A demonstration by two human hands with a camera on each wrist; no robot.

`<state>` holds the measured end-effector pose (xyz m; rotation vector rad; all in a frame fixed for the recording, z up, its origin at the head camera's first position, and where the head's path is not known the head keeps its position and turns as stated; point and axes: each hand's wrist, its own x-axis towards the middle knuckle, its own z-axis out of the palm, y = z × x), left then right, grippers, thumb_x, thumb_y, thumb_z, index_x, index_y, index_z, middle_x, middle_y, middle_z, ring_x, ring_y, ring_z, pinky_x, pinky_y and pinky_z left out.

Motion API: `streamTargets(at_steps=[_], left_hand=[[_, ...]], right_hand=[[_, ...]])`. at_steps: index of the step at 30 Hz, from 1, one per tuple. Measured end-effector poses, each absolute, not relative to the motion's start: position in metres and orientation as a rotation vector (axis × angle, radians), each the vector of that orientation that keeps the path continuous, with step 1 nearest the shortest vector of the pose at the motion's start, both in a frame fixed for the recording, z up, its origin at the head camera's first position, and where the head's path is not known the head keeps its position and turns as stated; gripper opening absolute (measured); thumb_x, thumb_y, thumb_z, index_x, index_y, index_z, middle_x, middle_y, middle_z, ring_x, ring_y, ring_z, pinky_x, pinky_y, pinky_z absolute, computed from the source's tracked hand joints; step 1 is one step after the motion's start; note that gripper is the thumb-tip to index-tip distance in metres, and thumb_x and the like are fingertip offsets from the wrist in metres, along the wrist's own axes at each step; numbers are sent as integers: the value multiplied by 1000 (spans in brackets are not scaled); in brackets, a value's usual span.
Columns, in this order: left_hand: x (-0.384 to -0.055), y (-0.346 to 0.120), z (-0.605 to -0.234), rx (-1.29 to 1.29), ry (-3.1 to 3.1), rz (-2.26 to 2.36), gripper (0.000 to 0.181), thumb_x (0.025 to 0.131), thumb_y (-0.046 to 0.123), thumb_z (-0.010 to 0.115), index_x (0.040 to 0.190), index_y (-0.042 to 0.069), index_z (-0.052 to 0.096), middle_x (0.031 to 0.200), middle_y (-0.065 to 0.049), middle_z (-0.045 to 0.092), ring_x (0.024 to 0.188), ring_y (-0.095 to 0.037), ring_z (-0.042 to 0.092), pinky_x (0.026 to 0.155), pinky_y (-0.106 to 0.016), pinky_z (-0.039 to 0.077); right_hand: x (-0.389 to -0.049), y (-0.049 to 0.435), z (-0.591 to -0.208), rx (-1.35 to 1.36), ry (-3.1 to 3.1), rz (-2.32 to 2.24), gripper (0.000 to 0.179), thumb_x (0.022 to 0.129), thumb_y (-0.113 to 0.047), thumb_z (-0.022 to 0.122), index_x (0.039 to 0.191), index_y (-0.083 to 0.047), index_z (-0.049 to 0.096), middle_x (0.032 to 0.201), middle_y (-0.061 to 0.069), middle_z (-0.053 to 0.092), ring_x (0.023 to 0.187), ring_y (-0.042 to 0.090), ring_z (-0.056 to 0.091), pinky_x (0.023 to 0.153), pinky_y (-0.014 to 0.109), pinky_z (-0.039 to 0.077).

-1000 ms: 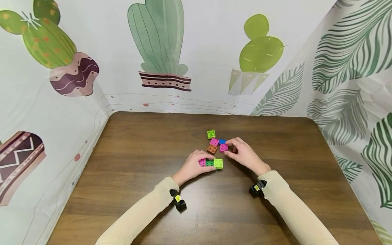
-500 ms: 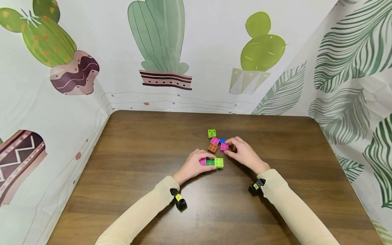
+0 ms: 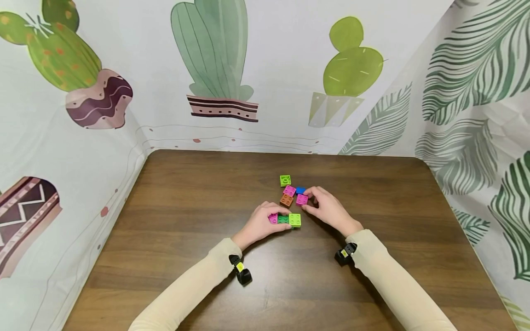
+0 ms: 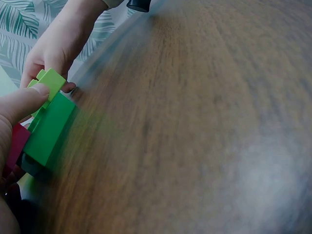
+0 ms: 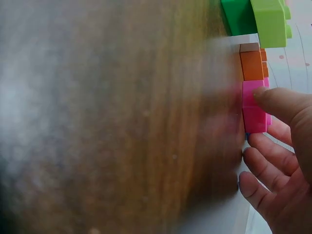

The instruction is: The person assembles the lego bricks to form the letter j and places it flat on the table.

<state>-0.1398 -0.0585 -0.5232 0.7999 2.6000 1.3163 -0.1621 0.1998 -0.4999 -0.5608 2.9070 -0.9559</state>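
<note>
In the head view my left hand (image 3: 258,226) grips a small assembly of toy building bricks. It has a long green brick (image 4: 51,130) underneath, with a lime brick (image 3: 295,220) on its right end and a pink brick (image 3: 273,218) at the left, partly covered by the fingers. Just to the right, my right hand (image 3: 330,210) pinches a separate pink brick (image 3: 302,200) on the table between thumb and index finger. The right wrist view shows the thumb (image 5: 280,102) against that brick's side, while the other fingers are loosely bent.
Close beside the right hand's brick lie an orange-brown brick (image 3: 286,200), another pink brick (image 3: 289,190) and a blue brick (image 3: 300,190) partly hidden by it. Farther back, a lime brick (image 3: 285,180) lies underside up. The wooden table (image 3: 198,193) meets a patterned cloth backdrop (image 3: 285,64).
</note>
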Motion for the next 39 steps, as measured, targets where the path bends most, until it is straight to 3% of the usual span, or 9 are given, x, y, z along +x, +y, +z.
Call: streamTargets(at_steps=[7, 20, 27, 39], left_hand=[[-140, -59, -523, 802, 2602, 1309, 38, 84, 36, 88, 118, 22, 79, 112, 6, 72, 107, -15, 56, 100, -44, 43], [-139, -58, -522, 801, 2602, 1298, 38, 84, 36, 88, 118, 22, 79, 112, 4, 72, 108, -16, 57, 100, -45, 44], [-141, -58, -520, 800, 2585, 1306, 38, 84, 34, 88, 118, 20, 79, 114, 1, 72, 114, -20, 60, 113, -52, 37], [-140, -58, -521, 809, 2599, 1316, 38, 84, 36, 88, 118, 21, 79, 113, 2, 72, 107, -17, 58, 100, -46, 44]], right_hand=[[-159, 201, -500, -567, 2920, -941, 32, 93, -20, 81, 118, -7, 66, 105, 8, 65, 92, 24, 61, 80, 44, 54], [-151, 205, -498, -592, 2908, -996, 31, 91, -17, 82, 117, -7, 67, 102, 7, 65, 88, 23, 60, 76, 38, 52], [-146, 207, -496, -599, 2878, -1020, 31, 92, -18, 80, 118, -8, 66, 105, 6, 66, 91, 23, 61, 78, 39, 52], [-142, 206, -491, -623, 2857, -1067, 31, 93, -17, 80, 119, -9, 66, 107, 6, 67, 93, 23, 62, 79, 38, 53]])
